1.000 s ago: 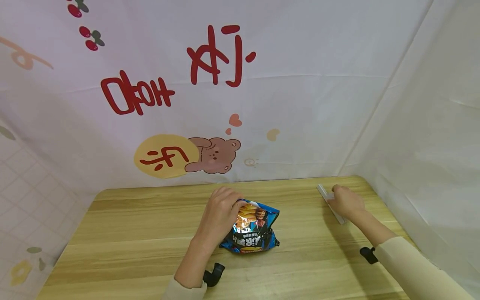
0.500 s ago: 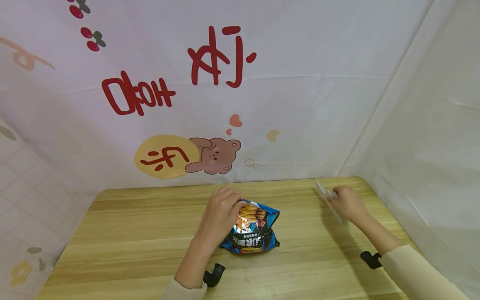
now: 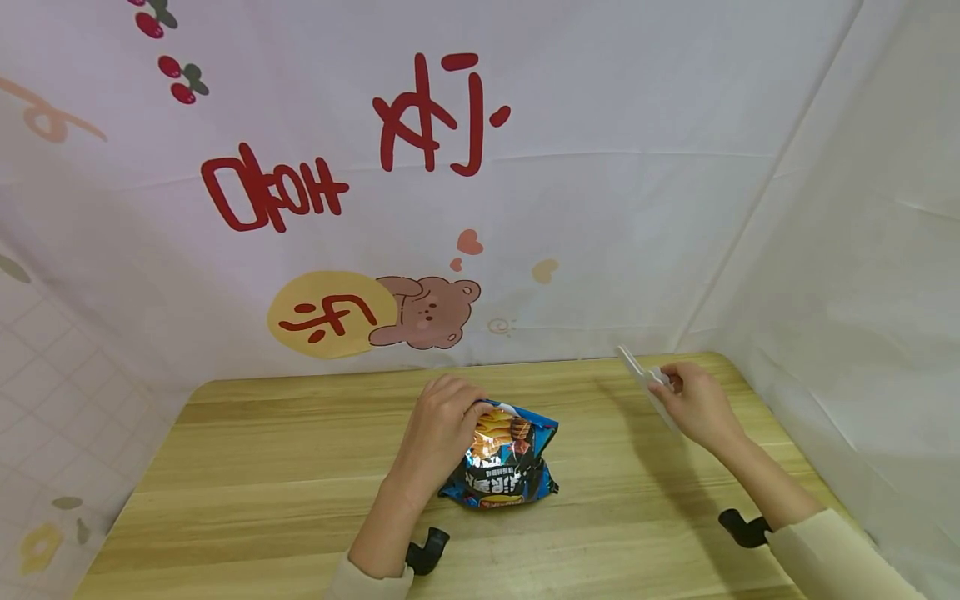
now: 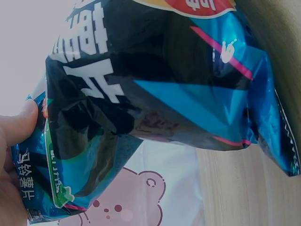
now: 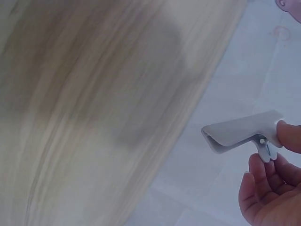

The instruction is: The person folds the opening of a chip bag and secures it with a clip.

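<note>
A blue and black bag of potato chips (image 3: 504, 462) stands on the wooden table, its top edge folded over. My left hand (image 3: 442, 429) grips that upper edge, with the thumb (image 4: 23, 117) on the packet's blue side in the left wrist view. Over at the right, my right hand (image 3: 697, 404) pinches a white bag clip (image 3: 647, 385) by its handles, raised above the table. In the right wrist view the long clip (image 5: 242, 131) lies between thumb and fingers, its far end showing a narrow gap.
The wooden table (image 3: 300, 467) ends at a white printed curtain (image 3: 600, 208) behind and at the sides. Near each wrist sits a black curved piece, one by the left sleeve (image 3: 427, 550) and one by the right sleeve (image 3: 744, 528).
My right hand has lifted the bag clip off the table and shifted it slightly left and back. The left hand and the chip bag stay as they were.
</note>
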{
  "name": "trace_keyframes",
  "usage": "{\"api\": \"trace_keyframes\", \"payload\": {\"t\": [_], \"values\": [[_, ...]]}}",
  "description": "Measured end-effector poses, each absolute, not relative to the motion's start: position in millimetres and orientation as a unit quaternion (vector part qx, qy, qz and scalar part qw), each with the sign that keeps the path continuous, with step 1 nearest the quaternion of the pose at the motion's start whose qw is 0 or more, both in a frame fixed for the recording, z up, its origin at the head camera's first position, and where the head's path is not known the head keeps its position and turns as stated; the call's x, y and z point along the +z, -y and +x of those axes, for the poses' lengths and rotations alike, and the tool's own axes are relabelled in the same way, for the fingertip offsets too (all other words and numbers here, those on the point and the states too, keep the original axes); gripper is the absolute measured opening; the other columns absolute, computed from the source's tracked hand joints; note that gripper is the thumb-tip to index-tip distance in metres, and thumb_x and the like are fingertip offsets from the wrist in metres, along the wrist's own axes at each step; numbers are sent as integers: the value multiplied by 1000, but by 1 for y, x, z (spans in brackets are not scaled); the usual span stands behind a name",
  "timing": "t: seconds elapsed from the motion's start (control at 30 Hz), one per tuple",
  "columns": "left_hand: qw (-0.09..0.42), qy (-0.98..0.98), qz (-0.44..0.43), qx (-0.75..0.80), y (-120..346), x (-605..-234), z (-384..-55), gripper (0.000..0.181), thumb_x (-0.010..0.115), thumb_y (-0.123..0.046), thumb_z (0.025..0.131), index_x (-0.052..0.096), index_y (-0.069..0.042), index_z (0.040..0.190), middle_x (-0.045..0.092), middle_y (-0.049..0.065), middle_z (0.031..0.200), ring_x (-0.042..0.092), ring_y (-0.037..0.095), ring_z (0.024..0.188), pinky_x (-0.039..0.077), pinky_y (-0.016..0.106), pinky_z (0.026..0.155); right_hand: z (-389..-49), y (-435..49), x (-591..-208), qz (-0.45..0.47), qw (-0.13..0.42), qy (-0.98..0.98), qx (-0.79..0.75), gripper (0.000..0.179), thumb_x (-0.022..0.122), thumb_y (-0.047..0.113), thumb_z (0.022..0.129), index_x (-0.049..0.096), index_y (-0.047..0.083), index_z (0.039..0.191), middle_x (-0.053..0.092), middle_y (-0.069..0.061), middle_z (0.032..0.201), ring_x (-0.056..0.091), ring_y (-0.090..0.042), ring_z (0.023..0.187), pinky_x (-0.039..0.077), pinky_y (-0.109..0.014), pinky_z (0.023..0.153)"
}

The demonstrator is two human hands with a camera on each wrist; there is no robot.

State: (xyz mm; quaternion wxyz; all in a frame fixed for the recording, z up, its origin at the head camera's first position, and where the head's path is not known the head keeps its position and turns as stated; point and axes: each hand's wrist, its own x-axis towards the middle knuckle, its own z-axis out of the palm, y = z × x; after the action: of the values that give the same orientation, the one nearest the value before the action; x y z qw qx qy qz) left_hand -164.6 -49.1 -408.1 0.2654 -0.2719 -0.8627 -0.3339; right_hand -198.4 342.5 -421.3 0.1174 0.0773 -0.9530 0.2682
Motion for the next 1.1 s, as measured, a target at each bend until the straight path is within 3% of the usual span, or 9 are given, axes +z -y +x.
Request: {"api": "trace_keyframes", "payload": {"t": [0.47,0.77,1.1], "values": [[260,864,-266,-339,48,-408,-165,4,78,-11,95,79,-8,93,75,-1,92,66,19,91,54,37,85,-183,-317,-409,110,195,929,294,32,77,11,97,67,-10,119,68,-15,97,65,-26,79,51,-26,59],[266,862,-267,-337,48,-408,-165,2,80,-8,92,80,-8,94,75,-1,92,66,18,91,54,36,85,-176,-302,-406,125,229,915,308,27,81,2,91,70,-7,114,68,-9,94,64,-24,83,51,-24,73],[267,859,-267,-345,48,-408,-165,5,81,-6,91,80,-9,95,75,-1,92,66,19,92,53,37,86,-167,-286,-406,168,259,897,317,26,83,-5,85,72,-2,108,70,-6,93,65,-20,78,55,-26,70]]}}
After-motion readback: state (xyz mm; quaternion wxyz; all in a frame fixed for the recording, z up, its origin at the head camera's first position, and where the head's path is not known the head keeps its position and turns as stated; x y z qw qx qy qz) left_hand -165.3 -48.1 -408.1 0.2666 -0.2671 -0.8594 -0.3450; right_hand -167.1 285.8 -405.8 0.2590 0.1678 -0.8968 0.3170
